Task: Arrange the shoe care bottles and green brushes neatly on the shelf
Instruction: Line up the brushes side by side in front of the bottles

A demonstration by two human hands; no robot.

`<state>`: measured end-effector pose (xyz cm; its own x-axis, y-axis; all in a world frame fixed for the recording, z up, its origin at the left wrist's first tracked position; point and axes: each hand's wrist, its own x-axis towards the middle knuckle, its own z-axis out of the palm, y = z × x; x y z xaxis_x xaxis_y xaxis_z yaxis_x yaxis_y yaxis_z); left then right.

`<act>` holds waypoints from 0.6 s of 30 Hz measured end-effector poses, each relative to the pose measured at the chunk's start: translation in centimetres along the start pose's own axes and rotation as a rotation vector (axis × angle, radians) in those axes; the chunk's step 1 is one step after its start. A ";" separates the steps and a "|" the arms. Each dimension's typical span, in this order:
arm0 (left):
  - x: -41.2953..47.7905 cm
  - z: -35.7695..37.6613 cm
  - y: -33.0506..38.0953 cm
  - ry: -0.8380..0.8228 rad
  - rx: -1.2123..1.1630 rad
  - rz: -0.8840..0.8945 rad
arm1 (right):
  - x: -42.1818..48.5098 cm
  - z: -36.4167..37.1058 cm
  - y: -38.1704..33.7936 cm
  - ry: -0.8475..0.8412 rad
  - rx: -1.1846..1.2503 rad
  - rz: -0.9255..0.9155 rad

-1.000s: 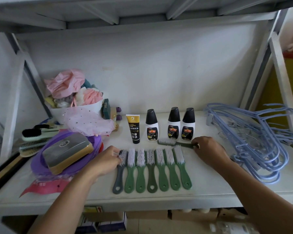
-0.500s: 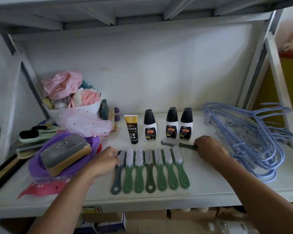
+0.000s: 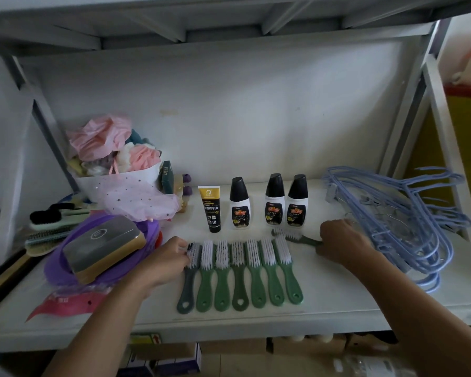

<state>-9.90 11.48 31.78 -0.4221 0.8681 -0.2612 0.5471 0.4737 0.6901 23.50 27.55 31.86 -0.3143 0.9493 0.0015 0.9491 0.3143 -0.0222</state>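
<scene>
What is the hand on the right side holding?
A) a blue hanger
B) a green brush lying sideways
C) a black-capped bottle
B: the right hand grips the handle of the sideways green brush, which lies just in front of the shoe care bottles.

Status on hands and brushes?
Left hand against leftmost brush head. Right hand holds stray brush handle, behind the row. Hangers crowd right side.
</scene>
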 end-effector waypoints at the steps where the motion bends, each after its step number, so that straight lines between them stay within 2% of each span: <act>1: 0.0 0.0 0.0 0.000 0.002 0.001 | 0.1 0.1 -0.2 0.007 0.025 -0.029; 4: -0.1 0.0 0.2 -0.003 0.009 -0.002 | 0.1 0.4 -0.8 0.001 0.062 -0.067; 9: -0.3 0.0 0.4 -0.017 0.008 -0.003 | -0.1 0.3 -0.9 -0.020 0.001 -0.015; 16: -0.2 -0.1 0.5 -0.010 0.030 0.004 | -0.4 -0.4 -0.6 -0.183 -0.016 -0.048; 18: -0.3 -0.1 0.6 -0.009 0.041 0.006 | -0.4 -0.4 -0.4 -0.183 0.020 -0.043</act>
<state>-9.53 11.50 32.30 -0.4123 0.8721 -0.2636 0.5790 0.4743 0.6632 23.21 27.08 32.27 -0.3548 0.9176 -0.1794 0.9347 0.3525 -0.0458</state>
